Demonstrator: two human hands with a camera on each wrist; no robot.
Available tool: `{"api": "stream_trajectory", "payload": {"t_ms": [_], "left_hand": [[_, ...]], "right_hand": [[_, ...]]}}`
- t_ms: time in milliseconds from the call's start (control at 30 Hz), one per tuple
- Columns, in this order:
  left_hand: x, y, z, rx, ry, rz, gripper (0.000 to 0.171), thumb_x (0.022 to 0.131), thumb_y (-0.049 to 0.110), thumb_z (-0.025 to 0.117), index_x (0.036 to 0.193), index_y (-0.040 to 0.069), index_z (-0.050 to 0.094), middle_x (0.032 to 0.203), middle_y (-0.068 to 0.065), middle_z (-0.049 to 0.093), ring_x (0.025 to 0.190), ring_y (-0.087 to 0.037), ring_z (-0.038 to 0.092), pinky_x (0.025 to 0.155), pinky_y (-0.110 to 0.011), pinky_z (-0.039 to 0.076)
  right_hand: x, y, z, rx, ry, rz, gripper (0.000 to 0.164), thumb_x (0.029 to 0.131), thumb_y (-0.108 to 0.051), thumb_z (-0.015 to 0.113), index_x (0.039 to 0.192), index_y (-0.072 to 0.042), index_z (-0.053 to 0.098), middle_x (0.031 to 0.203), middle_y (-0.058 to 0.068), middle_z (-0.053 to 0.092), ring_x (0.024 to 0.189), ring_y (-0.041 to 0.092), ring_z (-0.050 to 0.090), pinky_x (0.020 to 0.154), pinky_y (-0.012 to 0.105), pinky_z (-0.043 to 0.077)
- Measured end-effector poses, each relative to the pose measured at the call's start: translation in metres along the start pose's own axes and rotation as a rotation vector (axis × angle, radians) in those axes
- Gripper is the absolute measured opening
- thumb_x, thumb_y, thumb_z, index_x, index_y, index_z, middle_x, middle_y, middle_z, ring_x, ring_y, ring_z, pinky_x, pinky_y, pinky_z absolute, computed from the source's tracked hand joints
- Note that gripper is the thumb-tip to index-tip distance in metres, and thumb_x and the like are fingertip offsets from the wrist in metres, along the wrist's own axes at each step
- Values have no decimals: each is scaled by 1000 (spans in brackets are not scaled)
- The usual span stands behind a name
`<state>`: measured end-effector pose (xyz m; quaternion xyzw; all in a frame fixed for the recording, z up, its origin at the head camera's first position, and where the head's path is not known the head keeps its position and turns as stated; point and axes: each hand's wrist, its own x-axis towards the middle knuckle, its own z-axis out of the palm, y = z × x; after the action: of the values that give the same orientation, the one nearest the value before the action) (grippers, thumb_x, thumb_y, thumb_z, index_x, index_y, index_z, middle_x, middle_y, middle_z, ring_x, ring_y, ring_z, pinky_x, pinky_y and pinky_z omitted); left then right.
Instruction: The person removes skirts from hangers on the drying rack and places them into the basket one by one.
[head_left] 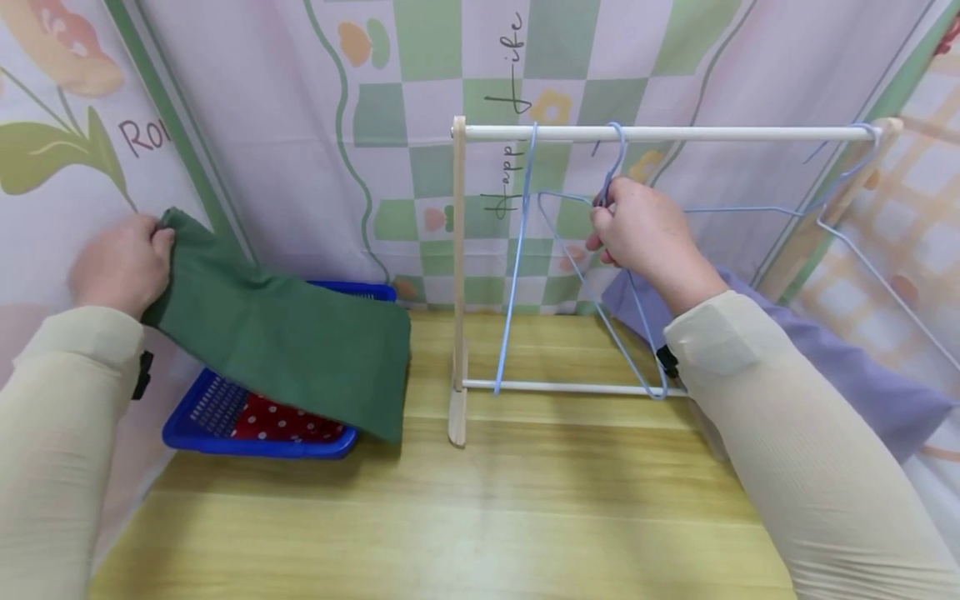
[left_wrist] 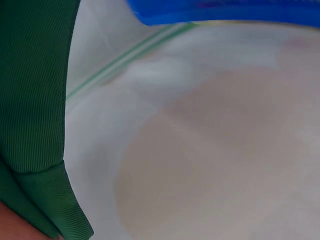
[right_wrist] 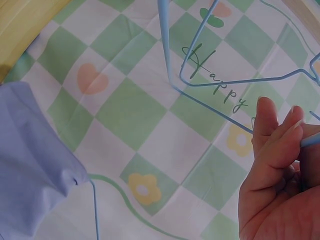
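Green cloth (head_left: 285, 333) is hanging from the left hand (head_left: 123, 262) at 9 o'clock in the head view, that hand's thumb and fingers pinching one end while the rest is slanting over the blue basket (head_left: 262, 449). Red dotted fabric (head_left: 281, 422) is showing inside the basket, which is sitting at 8 o'clock on the tabletop (head_left: 450, 517). At 2 o'clock the right hand (head_left: 645, 221) is pinching a blue hanger (head_left: 622, 148) just below its hook, and that hook is curving over the top bar of the rack (head_left: 720, 133). Another hanger (head_left: 515, 275) is hanging from the bar at 1 o'clock of centre, and a third (head_left: 750, 208) is hooking over it near the far right end. Lavender cloth (head_left: 847, 375) is showing beyond the right forearm, between 3 and 4 o'clock.
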<state>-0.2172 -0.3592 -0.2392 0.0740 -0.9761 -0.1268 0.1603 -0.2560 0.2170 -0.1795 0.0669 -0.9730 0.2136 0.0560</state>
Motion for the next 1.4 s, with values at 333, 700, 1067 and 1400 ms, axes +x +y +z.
{"api": "stream_trajectory", "payload": {"t_ms": [333,700,1067,1400], "left_hand": [[-4,-12,23,72,38,28,45,113,36,32,101,-1,54,92,-36,62,71,-53,60,45,-56,40],[-9,-10,33,120,114,80,35,112,28,44,97,-2,54,72,-33,59,51,-47,52,37,-55,33],[-9,-9,34,168,319,192,34,112,23,46,86,1,49,49,-19,44,39,-41,41,34,-50,24],[-8,1,48,172,260,207,20,106,12,42,89,2,43,55,-17,42,44,-37,40,38,-46,26]], "right_hand": [[0,2,2,-17,-4,-4,30,109,-25,39,121,-4,56,101,7,79,65,15,69,70,39,47],[-2,1,3,-17,-7,-7,29,109,-25,39,119,-4,56,100,7,79,66,14,69,69,37,48],[-4,2,0,-8,-10,13,30,109,-24,38,123,-3,54,101,9,78,68,17,70,70,38,48],[-2,0,-1,-19,-5,9,31,109,-25,38,124,-4,55,99,6,78,67,17,70,71,38,47]]}}
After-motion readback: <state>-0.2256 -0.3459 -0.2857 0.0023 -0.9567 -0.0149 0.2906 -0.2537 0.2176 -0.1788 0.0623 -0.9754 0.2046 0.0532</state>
